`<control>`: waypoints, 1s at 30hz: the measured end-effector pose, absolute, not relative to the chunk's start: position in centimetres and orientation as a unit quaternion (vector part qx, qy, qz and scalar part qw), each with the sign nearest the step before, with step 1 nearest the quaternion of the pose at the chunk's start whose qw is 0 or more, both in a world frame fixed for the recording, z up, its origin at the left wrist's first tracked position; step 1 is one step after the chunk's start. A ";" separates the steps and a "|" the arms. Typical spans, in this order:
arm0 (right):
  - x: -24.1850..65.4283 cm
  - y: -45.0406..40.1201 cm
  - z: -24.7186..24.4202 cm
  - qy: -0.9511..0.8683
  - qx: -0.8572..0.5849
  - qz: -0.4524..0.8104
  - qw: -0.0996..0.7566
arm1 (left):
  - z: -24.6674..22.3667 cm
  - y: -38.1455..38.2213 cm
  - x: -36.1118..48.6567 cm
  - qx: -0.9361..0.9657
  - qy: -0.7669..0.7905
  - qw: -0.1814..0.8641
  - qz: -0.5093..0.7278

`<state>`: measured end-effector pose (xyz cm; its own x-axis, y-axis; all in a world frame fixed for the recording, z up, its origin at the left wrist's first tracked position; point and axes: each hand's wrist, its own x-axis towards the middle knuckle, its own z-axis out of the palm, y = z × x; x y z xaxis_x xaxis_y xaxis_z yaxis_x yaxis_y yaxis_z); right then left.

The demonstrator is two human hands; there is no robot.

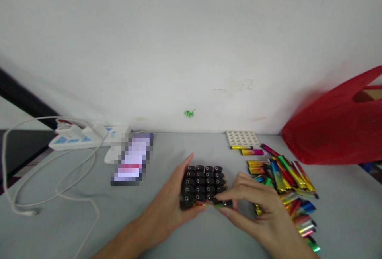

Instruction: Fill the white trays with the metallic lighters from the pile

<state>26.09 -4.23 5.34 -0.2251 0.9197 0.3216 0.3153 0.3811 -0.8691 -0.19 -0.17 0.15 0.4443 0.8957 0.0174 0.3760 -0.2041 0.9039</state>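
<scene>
My left hand (167, 201) is wrapped around the left side of a tray packed with upright pieces, its thumb along the near edge. Rows of black ends (200, 181), each with a small ring-like hole, face up; they look like the ends of lighters. At the tray's near right corner, my right hand (253, 201) pinches a black-ended piece (227, 203) between thumb and forefinger. The lower part of that piece is mostly hidden, and I cannot tell how far it sits in the tray. Right of this hand lies a pile of shiny, multicoloured lighter-like pieces (280, 175), partly behind the hand.
A white tray with a grid of holes (243, 138) lies by the wall. At the right stands a red plastic bag (331, 131). On the left are a white power strip (89, 136), a loose white cable (59, 199) and a blurred-out phone (133, 159).
</scene>
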 end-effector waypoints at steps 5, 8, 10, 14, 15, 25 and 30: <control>26.5 -4.3 5.4 -0.695 -0.464 0.311 0.453 | 0.2 -0.1 -0.1 0.718 0.439 0.457 0.290; 26.4 -4.3 5.2 -0.702 -0.459 0.312 0.446 | 0.1 -0.1 -0.1 0.716 0.439 0.458 0.292; 26.3 -4.3 5.1 -0.713 -0.447 0.310 0.442 | 0.0 -0.1 -0.1 0.718 0.435 0.458 0.292; 26.3 -4.3 4.8 -0.735 -0.423 0.289 0.444 | -0.1 -0.1 -0.2 0.727 0.429 0.451 0.291; 26.3 -4.3 4.8 -0.737 -0.420 0.287 0.444 | -0.2 -0.1 -0.3 0.727 0.428 0.451 0.291; 26.4 -4.3 5.3 -0.756 -0.416 0.274 0.424 | -0.3 -0.1 -0.2 0.717 0.427 0.464 0.298; 26.3 -4.5 5.1 -0.770 -0.420 0.247 0.411 | -0.1 -0.1 -0.2 0.717 0.428 0.467 0.292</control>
<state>26.29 -4.46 5.14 -0.3084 0.8504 0.4262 0.4438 0.5249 -0.7263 -0.20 -0.09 -0.06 0.4635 0.8859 0.0180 0.3411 -0.1972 0.9191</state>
